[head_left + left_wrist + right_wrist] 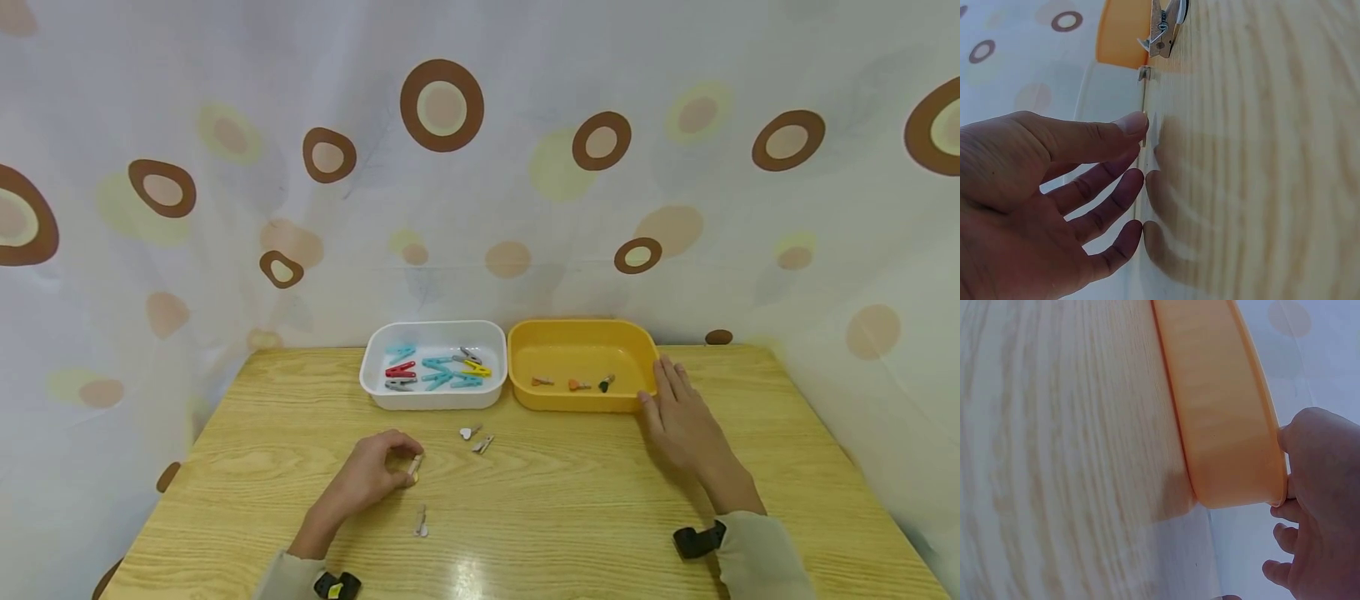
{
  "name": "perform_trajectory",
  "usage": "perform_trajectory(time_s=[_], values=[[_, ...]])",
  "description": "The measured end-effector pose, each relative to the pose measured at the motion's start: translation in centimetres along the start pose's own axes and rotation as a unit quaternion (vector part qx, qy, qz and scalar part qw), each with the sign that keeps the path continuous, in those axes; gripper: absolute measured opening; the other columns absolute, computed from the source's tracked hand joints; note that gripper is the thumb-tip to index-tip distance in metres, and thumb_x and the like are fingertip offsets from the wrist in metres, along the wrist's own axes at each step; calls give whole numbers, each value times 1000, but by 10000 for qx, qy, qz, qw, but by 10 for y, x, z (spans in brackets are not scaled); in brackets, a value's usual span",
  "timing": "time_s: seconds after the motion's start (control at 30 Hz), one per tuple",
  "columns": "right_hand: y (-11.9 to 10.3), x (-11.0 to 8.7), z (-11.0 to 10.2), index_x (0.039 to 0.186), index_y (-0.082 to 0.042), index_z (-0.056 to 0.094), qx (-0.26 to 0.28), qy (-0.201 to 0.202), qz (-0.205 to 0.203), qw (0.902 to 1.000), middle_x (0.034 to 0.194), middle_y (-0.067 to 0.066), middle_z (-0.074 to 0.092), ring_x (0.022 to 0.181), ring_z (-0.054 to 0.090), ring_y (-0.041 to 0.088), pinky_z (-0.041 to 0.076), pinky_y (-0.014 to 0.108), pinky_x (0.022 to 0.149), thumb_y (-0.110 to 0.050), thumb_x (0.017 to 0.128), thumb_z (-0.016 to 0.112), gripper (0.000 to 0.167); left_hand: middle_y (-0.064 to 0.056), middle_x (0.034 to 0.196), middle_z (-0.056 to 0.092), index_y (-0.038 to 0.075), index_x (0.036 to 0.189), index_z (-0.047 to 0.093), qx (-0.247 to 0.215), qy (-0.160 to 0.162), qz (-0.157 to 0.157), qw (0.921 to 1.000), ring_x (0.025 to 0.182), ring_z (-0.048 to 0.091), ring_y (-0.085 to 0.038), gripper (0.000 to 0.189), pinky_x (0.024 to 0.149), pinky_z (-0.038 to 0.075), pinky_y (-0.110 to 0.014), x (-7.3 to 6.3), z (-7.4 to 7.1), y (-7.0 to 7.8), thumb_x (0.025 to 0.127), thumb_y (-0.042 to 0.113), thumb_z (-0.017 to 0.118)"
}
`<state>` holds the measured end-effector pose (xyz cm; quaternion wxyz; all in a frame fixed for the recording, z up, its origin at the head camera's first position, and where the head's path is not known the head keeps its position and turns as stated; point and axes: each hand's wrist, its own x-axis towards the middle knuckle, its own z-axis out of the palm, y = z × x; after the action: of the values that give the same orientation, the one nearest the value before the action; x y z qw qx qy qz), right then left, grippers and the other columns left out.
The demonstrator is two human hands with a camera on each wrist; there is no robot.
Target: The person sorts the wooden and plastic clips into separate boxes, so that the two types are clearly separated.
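Note:
My left hand (375, 471) pinches a small wooden clothespin (416, 467) between thumb and index finger, low over the table. In the left wrist view, the thumb mostly hides that clothespin, and the other fingers are loosely bent. Nearer the front lies a clothespin with a white decoration (421, 522). Two more, a heart-topped clothespin (470, 432) and a pale clothespin (483, 444), lie ahead of the left hand. My right hand (686, 425) rests at the near right corner of the yellow basin (577, 402), thumb at its rim, fingers extended along its side.
Beside the yellow basin stands a white basin (438, 401) with several plastic clips in blue, red, grey and yellow. Inside the yellow one are two orange-topped clothespins (579, 385) and a green-topped clothespin (606, 383). A patterned curtain (480, 192) hangs behind the wooden table (555, 517).

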<state>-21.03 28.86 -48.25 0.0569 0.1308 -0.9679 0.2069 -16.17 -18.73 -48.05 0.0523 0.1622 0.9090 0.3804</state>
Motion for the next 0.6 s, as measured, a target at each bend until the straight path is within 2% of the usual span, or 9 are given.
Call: perform_trajectory(time_s=[0.23,0.4,0.6], values=[[-1,0,-1,159,12,9,-27,-48,47,10000,165,34,10,153,6,51,17,68,117,-37,114,27,69,0,102,71,8,107,74,-130,217,37,9997,99,66,-24,33,90,55,-46,0,1,2,78,-3,86],[-1,-1,-2,159,12,9,-15,-78,59,10000,165,34,8,153,5,50,16,68,117,-37,114,27,69,3,99,71,10,106,74,-89,317,-30,9995,96,65,-21,32,88,54,-45,2,3,4,79,-2,86],[-2,-1,-2,159,12,11,46,-11,17,10000,166,33,9,152,6,51,17,70,116,-36,114,27,68,4,101,71,10,105,74,-59,303,135,9994,95,64,-21,30,85,55,-42,3,6,6,80,-1,86]])
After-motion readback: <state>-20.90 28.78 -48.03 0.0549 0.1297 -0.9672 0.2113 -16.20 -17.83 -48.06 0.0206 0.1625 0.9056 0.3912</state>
